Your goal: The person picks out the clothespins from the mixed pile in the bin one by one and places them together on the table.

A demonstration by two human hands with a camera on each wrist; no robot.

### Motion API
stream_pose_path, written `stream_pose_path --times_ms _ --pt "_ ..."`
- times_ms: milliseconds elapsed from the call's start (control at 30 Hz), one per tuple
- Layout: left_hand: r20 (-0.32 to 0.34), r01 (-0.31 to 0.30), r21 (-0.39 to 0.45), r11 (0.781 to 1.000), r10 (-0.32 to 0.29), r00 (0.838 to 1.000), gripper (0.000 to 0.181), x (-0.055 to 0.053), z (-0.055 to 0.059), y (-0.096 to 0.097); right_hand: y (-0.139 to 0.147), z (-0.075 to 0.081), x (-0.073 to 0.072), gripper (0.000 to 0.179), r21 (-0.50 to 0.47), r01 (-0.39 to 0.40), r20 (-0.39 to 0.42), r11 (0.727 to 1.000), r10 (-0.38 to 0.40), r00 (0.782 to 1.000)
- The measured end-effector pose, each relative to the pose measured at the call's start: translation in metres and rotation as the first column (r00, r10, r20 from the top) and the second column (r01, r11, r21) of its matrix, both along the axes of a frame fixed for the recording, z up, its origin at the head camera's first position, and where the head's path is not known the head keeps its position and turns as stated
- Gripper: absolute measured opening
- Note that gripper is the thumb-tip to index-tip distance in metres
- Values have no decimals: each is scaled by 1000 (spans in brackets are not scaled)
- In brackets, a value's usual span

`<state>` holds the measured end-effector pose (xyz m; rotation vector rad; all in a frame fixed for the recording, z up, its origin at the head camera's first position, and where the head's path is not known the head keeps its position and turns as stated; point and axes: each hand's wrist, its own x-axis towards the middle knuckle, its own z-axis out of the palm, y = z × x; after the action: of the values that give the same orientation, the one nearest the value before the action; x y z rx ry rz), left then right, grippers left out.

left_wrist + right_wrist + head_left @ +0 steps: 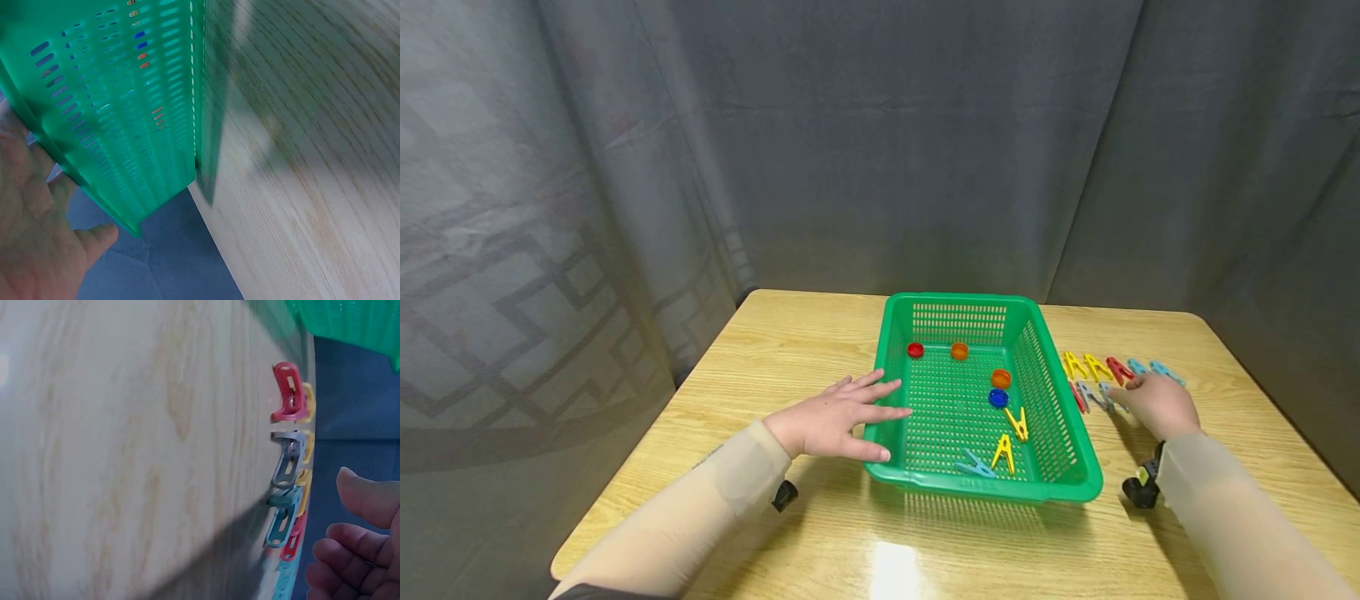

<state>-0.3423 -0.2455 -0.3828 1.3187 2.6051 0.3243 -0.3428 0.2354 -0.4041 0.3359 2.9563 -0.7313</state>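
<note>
My left hand (842, 417) rests over the left rim of a green plastic basket (970, 490), fingers straight and spread. On the basket's right, my right hand (1161, 404) hovers by rows of clothespins, its thumb and loosely bent fingers apart with nothing between them in the right wrist view. Nearest to it are a teal clothespin (284, 515) and a grey clothespin (287, 461). A red clothespin (290, 394) lies closer to the basket. Inside the basket are two yellow clothespins, one a yellow clothespin (1003, 454) at the front, and a blue clothespin (976, 465).
The basket also holds a red cap (915, 350), two orange caps, one an orange cap (1001, 379), and a blue cap (998, 398). Behind the front clothespins lies another row with a yellow clothespin (1097, 367) and others. A grey curtain (910, 167) hangs behind the wooden table (805, 333).
</note>
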Motion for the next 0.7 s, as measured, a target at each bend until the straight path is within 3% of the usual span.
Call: stream_pose_path --times_ms 433,700 --pt "2 4 6 1000 -4 1000 67 0 -1 0 -7 9 -5 50 3 -11 -57 1000 12 998" --pt "7 -7 -5 1000 7 1000 67 0 -1 0 -16 28 -2 55 -3 -44 -130 999 43 991"
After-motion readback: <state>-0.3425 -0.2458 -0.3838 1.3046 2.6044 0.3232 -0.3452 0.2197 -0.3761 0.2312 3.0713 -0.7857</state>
